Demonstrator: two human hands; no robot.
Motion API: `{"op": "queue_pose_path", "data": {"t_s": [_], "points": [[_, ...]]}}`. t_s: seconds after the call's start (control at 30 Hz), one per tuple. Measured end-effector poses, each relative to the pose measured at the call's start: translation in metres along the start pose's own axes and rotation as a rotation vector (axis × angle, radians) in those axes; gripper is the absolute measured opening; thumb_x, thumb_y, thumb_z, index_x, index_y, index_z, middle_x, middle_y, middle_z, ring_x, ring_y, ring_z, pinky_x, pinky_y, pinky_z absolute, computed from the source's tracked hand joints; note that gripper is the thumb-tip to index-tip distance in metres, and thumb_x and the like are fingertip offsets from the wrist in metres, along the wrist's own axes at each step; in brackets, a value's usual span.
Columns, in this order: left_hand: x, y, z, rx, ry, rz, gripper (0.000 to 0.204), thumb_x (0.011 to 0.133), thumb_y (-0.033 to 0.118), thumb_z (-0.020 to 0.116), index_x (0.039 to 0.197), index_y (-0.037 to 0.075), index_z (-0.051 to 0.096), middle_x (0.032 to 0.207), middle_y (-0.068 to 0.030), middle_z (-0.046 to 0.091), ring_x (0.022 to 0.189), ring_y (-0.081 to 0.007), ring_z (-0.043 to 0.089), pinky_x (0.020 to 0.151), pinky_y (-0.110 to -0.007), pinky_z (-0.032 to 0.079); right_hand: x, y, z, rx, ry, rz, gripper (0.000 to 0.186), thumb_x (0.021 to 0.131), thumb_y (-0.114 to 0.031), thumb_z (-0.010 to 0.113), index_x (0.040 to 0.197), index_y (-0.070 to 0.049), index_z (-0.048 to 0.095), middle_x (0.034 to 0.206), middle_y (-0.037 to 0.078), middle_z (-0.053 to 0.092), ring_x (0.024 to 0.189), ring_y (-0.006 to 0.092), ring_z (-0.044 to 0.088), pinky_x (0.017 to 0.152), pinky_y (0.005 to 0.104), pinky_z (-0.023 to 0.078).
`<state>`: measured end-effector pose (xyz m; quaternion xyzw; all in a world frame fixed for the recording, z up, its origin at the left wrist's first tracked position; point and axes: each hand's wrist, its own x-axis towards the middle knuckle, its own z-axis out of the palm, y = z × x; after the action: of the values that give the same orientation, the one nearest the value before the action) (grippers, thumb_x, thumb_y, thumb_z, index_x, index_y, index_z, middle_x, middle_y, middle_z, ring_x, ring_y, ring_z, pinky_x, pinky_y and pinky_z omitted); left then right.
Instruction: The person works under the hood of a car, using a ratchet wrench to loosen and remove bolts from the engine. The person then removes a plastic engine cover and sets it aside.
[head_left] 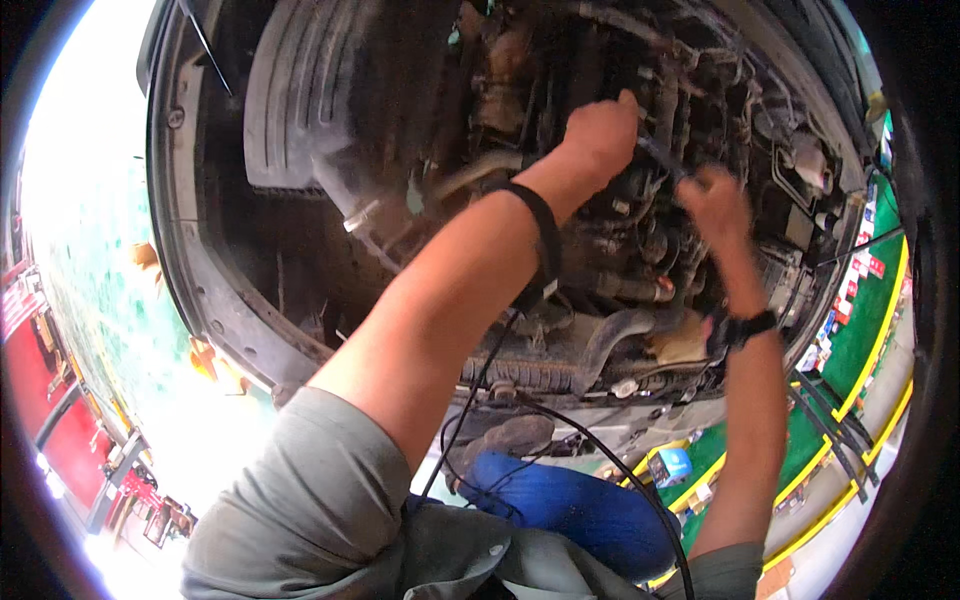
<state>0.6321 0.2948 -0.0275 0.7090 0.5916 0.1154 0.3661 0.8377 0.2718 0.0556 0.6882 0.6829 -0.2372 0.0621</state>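
Both my arms reach over the open engine bay (590, 210) of a vehicle. My left hand (603, 135) is closed in a fist among the hoses and pipes, its thumb upward; what lies inside the fist is hidden. A dark bar-shaped tool (662, 155) slants between my two hands, blurred, one end beside my left fist. At its other end my right hand (718, 210), also smeared by motion, has its fingers curled around it. What the tool works on cannot be made out.
A ribbed grey plastic cover (310, 90) with a duct lies at the left of the bay. A curved hose (605, 345) runs along the front edge. Black cables (600, 440) hang before my body. Green shelving with yellow edges (870, 330) holds small boxes at the right.
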Motion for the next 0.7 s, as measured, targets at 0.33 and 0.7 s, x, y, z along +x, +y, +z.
{"op": "queue_pose_path", "data": {"t_s": [0.33, 0.7], "points": [[-0.001, 0.003, 0.007, 0.004, 0.093, -0.055, 0.041, 0.095, 0.007, 0.060, 0.134, -0.004, 0.054, 0.096, -0.0209, 0.075, 0.088, -0.0403, 0.074, 0.072, -0.049, 0.061, 0.046, 0.013, -0.051, 0.067, -0.448, 0.023, 0.046, 0.085, -0.045, 0.081, 0.081, -0.001, 0.070, 0.057, 0.002, 0.050, 0.050, 0.0162, 0.048, 0.053, 0.0360, 0.042], [0.010, -0.016, 0.031, 0.015, 0.101, 0.032, 0.047, 0.101, 0.017, 0.066, 0.141, 0.003, 0.045, 0.084, -0.0185, 0.064, 0.069, -0.0394, 0.063, 0.049, -0.056, 0.046, 0.022, 0.015, 0.002, -0.292, 0.093, 0.163, 0.065, 0.076, -0.051, 0.081, 0.129, -0.014, 0.075, 0.084, 0.002, 0.074, 0.078, 0.0237, 0.070, 0.067, 0.0466, 0.058]]}}
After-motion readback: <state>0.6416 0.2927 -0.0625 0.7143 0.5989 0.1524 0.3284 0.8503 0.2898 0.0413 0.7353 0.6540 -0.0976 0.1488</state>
